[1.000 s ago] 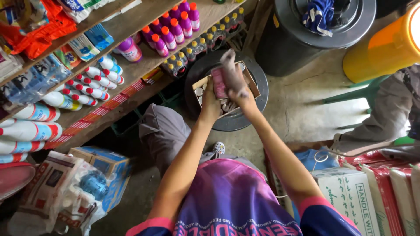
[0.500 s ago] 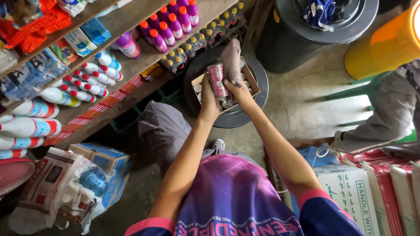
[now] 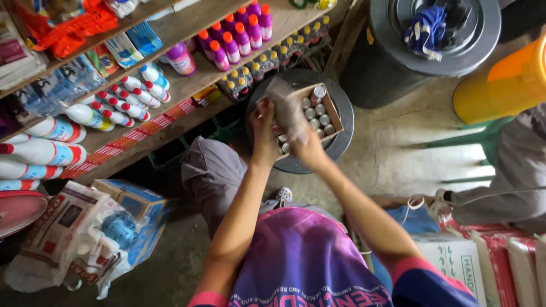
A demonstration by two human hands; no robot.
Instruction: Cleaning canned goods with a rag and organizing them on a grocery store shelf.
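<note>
At frame centre, our left hand point(image 3: 264, 132) and right hand point(image 3: 309, 149) both grip a blurred grey cloth point(image 3: 286, 109) over the box of cans point(image 3: 319, 113).

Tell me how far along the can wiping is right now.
Looks partway. The open cardboard box on the round black lid holds many small silver-topped cans. Left hand and right hand are raised over it around a blurred grey cloth; any can inside is hidden. Which cans are finished can't be told.
</note>
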